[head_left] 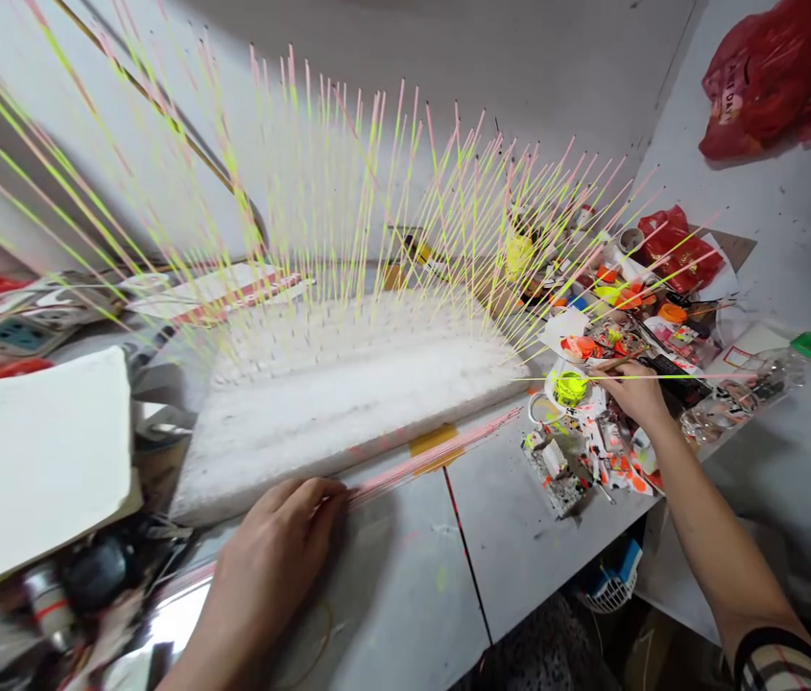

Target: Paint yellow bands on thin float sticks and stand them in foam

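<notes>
Lower centre, the left hand (pixel 268 566) closes around a bundle of pink sticks (pixel 434 459); at right, the right hand (pixel 635 395) grips a brush (pixel 621 361) beside a yellow paint cup (pixel 570 388); a foam block (pixel 347 408) keeps painted sticks (pixel 376 163) upright and apart

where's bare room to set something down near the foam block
Bare tabletop lies below the pink sticks, between the left hand and the paint clutter, and past the bottle under the red bag. It's crowded around the right hand.
</notes>
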A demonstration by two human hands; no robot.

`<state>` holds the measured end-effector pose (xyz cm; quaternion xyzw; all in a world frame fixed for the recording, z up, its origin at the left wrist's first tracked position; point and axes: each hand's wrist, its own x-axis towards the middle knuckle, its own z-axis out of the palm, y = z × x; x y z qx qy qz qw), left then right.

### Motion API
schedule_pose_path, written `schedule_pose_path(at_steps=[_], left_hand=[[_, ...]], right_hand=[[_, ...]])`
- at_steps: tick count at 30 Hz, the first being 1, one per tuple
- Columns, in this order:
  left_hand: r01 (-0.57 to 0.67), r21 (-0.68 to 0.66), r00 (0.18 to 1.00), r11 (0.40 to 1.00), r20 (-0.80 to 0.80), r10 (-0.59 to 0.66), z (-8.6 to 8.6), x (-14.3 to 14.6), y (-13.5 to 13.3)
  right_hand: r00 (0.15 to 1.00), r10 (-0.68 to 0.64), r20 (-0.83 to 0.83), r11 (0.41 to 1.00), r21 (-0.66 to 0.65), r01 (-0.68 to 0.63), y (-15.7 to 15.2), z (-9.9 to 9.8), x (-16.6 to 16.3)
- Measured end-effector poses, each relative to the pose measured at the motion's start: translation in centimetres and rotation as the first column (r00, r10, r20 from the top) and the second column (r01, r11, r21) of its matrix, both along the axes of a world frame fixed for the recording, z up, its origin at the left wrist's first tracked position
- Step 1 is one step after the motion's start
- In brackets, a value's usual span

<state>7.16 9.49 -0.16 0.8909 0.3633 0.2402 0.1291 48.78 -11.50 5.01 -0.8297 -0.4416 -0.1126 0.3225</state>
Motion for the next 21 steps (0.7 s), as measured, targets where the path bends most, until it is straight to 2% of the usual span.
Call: schedule_pose_path(at_steps=[5, 8, 12, 16, 21], left_hand=[[0.012, 0.01, 1.0, 1.0, -0.023, -0.012, 0.4, 0.2, -0.2], [0.007, 0.014, 1.0, 1.0, -0.025, -0.006, 0.4, 0.3, -0.2], [-0.021, 0.035, 1.0, 0.999, 0.009, 0.021, 0.0, 0.3, -0.1], [-0.034, 0.075, 0.998, 0.997, 0.057, 0.029, -0.5, 0.4, -0.4], [-0.007, 0.104, 0.996, 0.995, 0.094, -0.002, 0.0, 0.8, -0.7]], right_hand=[[0.997, -0.084, 0.002, 0.996, 0.022, 0.083, -0.5, 0.3, 0.8], [0.996, -0.088, 0.006, 0.996, 0.035, 0.088, -0.9, 0.7, 0.9], [1.0, 0.004, 0.022, 0.999, 0.037, -0.005, -1.3, 1.0, 0.0], [0.989, 0.145, 0.043, 0.989, -0.03, -0.143, -1.6, 0.7, -1.5], [0.98, 0.18, 0.088, 0.982, -0.07, -0.174, -2.4, 0.3, -2.6]])
